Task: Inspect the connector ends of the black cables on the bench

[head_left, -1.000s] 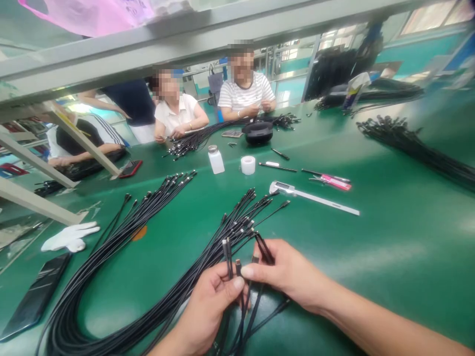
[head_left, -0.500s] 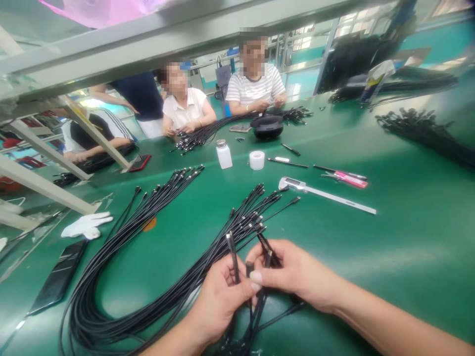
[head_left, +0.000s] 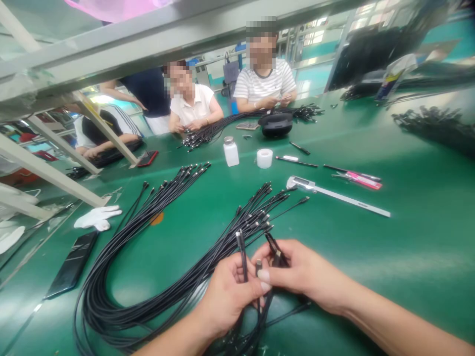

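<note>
Near the front of the green table, my left hand (head_left: 233,291) is closed around black cables (head_left: 243,254) whose metal plugs point up past the fingers. My right hand (head_left: 297,269) is closed on more black cables (head_left: 273,243) bunched across its fingers. Between my two thumbs a single cable plug (head_left: 259,267) stands upright, tip up. Cable lengths hang below both hands and lie on the table. Just beyond my left hand, a large bundle of black cables (head_left: 148,316) bends in a U, with plug ends at both far tips.
Beyond the bundle are a white bottle (head_left: 231,152), a tape roll (head_left: 264,158), a digital caliper (head_left: 345,198), pens and a pink-handled tool (head_left: 363,180). A phone (head_left: 72,267) and white glove (head_left: 97,217) lie left. Several people sit or stand opposite, with cables (head_left: 208,133). A shelf beam (head_left: 148,49) crosses overhead.
The whole view has shifted, so the table's contents appear slightly further right. The plug between my thumbs shows its metal tip more clearly; both hands keep their hold.
</note>
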Action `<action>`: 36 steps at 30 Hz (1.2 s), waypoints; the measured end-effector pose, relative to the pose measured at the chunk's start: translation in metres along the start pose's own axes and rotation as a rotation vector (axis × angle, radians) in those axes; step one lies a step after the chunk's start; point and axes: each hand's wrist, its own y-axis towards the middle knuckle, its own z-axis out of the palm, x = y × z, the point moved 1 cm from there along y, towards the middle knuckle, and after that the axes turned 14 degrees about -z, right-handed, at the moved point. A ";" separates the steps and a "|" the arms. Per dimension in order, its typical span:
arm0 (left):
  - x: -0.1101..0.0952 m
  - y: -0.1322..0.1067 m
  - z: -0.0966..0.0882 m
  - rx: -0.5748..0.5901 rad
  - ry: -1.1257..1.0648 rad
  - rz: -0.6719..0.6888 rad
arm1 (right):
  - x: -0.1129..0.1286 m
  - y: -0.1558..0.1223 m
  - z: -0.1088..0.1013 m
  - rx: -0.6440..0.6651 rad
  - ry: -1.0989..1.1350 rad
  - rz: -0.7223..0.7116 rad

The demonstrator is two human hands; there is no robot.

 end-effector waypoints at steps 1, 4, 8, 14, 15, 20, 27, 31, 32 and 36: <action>0.000 0.000 0.000 -0.003 0.002 0.002 | 0.000 0.000 0.000 -0.011 -0.010 0.000; -0.002 0.000 -0.002 -0.036 0.013 0.029 | 0.001 0.001 -0.002 -0.050 -0.052 -0.004; -0.007 0.002 -0.004 -0.069 -0.082 0.059 | 0.006 -0.001 -0.008 -0.030 -0.174 -0.024; -0.010 0.002 -0.003 -0.065 -0.179 0.011 | 0.020 -0.003 -0.027 -0.008 -0.535 0.049; -0.010 0.002 -0.002 -0.053 -0.163 -0.002 | 0.021 -0.002 -0.030 -0.048 -0.581 0.048; -0.002 0.001 0.004 -0.006 -0.087 0.004 | 0.016 -0.001 -0.027 -0.189 -0.375 -0.017; 0.009 0.000 0.006 0.047 -0.011 -0.007 | 0.006 0.000 -0.002 0.002 -0.024 -0.036; 0.010 -0.001 0.005 0.046 -0.025 -0.003 | 0.006 -0.001 -0.002 0.000 -0.014 0.009; 0.010 -0.001 0.005 0.048 -0.028 -0.001 | 0.006 -0.001 -0.002 0.000 -0.011 0.021; 0.009 0.000 0.005 0.048 -0.038 -0.008 | 0.006 -0.001 -0.003 -0.006 0.015 0.045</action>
